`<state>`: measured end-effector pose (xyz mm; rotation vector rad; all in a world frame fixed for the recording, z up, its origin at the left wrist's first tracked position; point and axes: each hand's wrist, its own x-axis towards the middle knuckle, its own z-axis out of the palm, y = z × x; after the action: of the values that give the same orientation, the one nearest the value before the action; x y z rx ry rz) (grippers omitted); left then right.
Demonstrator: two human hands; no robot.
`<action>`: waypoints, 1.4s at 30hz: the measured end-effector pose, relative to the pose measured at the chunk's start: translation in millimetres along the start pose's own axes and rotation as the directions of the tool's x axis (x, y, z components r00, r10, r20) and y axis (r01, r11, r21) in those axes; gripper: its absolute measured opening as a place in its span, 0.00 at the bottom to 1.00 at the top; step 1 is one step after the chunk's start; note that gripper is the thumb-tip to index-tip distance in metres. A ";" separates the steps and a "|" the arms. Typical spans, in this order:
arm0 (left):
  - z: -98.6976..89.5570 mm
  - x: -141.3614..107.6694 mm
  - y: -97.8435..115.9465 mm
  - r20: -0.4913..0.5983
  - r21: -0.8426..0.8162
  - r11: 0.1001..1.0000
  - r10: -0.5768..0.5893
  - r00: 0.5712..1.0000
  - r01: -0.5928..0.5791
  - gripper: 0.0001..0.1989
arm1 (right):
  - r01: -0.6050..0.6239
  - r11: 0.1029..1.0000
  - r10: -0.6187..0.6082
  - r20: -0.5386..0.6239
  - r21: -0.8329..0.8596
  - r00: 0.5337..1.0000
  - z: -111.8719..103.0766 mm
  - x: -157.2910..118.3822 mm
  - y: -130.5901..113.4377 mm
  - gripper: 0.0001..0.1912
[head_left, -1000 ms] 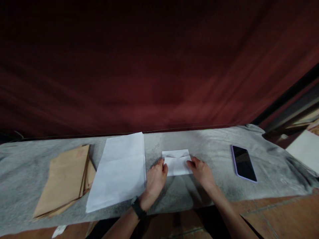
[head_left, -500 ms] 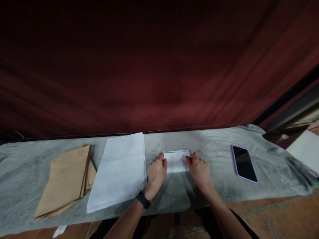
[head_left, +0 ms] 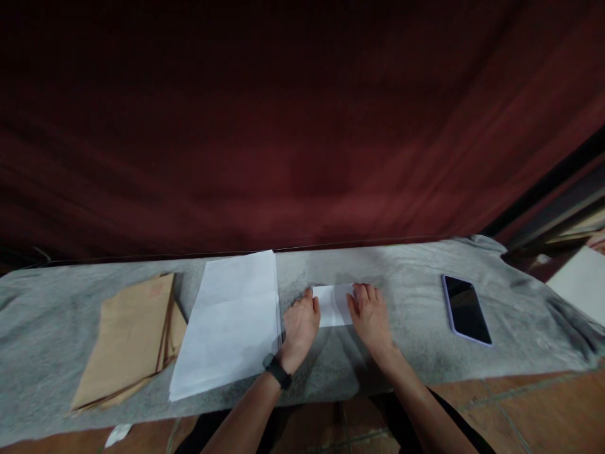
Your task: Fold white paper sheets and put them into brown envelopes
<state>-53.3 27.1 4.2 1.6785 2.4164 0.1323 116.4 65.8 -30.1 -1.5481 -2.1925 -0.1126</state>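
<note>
A small folded sheet of white paper (head_left: 333, 306) lies flat on the grey cloth in front of me, between my hands. My left hand (head_left: 301, 323), with a dark watch on its wrist, holds the paper's left edge, thumb on top and fingers closed. At the right end, my right hand (head_left: 371, 316) grips the paper with its thumb on the top face and its fingers bent over the far corner. Its fingers cover that corner. Left of my left hand is a stack of larger white sheets (head_left: 227, 321).
Brown paper envelopes (head_left: 127, 340) lie piled at the far left. A phone with a purple rim (head_left: 467, 310) rests on the right of the grey cloth (head_left: 416, 340). Behind the surface hangs a dark red curtain (head_left: 302, 157). Tiled floor (head_left: 534, 410) shows below the front edge.
The paper's upper layers, slightly raised along the far edge before, now lie flatter. My right hand has shifted a little inward and further over the paper's right end. The left hand keeps its hold.
</note>
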 end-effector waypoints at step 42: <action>66.8 -32.1 2.7 -0.271 0.043 0.869 0.486 0.831 -0.494 0.36 | 0.242 0.969 -0.236 0.117 -0.044 0.965 28.3 -26.5 -4.7 0.29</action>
<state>-25.9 -4.5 -57.0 2.3705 2.0677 0.5032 110.4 50.0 -65.2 -1.3416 -2.4790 -0.1705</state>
